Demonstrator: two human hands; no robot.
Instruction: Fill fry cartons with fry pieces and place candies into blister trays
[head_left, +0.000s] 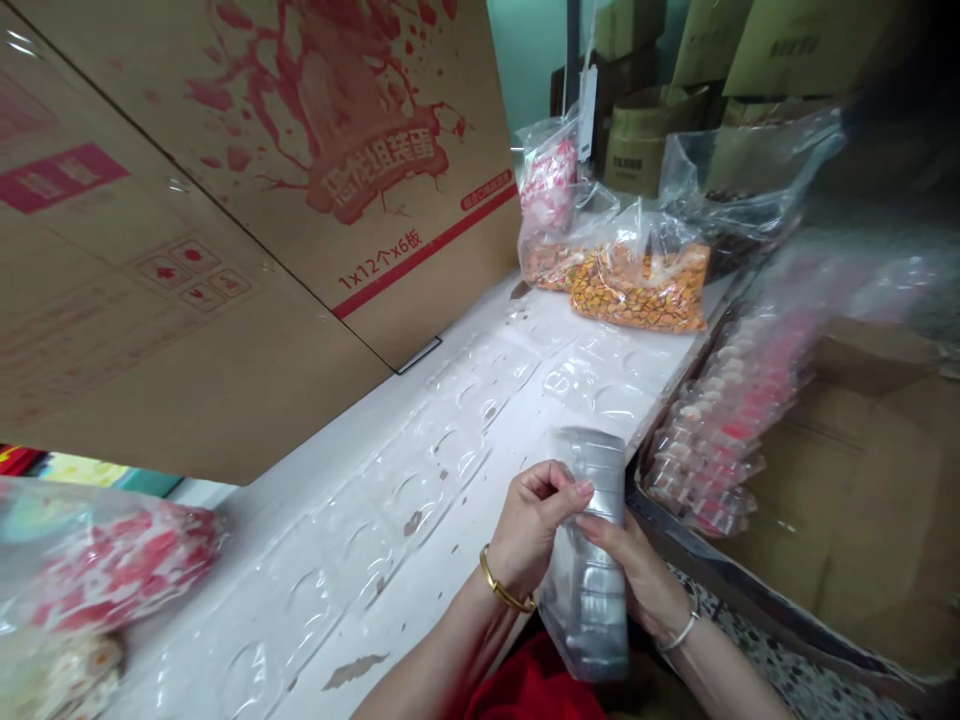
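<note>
A stack of clear plastic blister sheets (pixel 596 590) is held upright near the table's front edge, its layered edges facing me. My right hand (pixel 637 565) grips it from the right side, thumb across the front. My left hand (pixel 544 505), with a gold bangle at the wrist, is closed with thumb and finger pinched at the stack's upper part. Beyond the hands, more clear blister sheets (pixel 427 475) with round hollows lie flat in rows on the white table (pixel 450 560).
A large printed carton (pixel 360 190) stands at the left. Bags of orange pieces (pixel 637 290) sit at the table's far end. A bag of red-and-white packets (pixel 127 570) lies near left. At right, an open cardboard box (pixel 847 510) holds filled clear packs (pixel 720 430).
</note>
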